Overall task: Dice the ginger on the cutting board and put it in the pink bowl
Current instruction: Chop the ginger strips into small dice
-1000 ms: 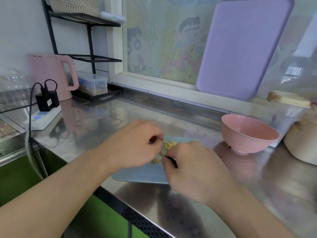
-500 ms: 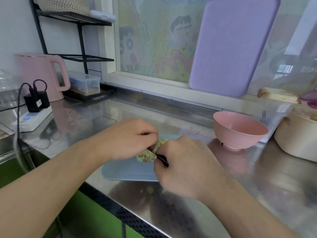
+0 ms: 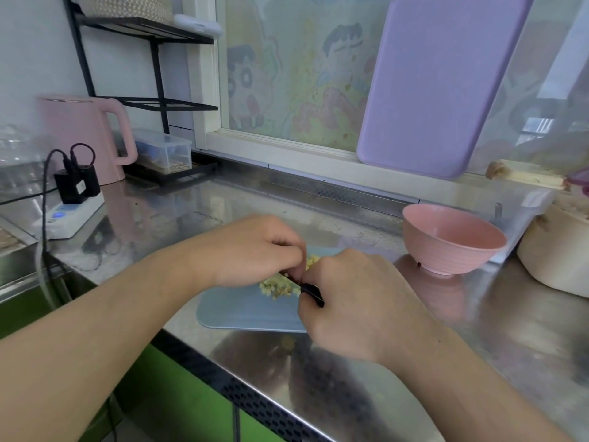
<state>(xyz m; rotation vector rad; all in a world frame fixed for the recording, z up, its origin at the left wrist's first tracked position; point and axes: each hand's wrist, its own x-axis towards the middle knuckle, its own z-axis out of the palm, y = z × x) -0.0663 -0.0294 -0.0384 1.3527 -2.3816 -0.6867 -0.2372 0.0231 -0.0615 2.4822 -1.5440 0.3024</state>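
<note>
Head camera looks down on a steel counter (image 3: pixel 478 330), and both hands are right on the blue cutting board (image 3: pixel 242 314) at its front edge. Diced ginger (image 3: pixel 280 287) sits in a small loose heap on the board, the pile stretching from near-left up toward far-right, more bits (image 3: pixel 314 261) showing just past the knuckles. Left hand (image 3: pixel 251 250) is curled over the far side of the heap, fingertips tucked down and bunched by the ginger; whether they actually pinch anything, I cannot tell. Right hand (image 3: pixel 360 301) is wrapped tight around a dark knife handle (image 3: pixel 312 293), only a short black stub showing, pointing up-left toward the heap; the blade itself is hidden between the two hands. Pink bowl (image 3: pixel 452 240) stands upright on the counter off to the right of the board, apart from it. Pink kettle (image 3: pixel 83 135) waits back left, and a lilac board (image 3: pixel 439 81) leans against the window.
</note>
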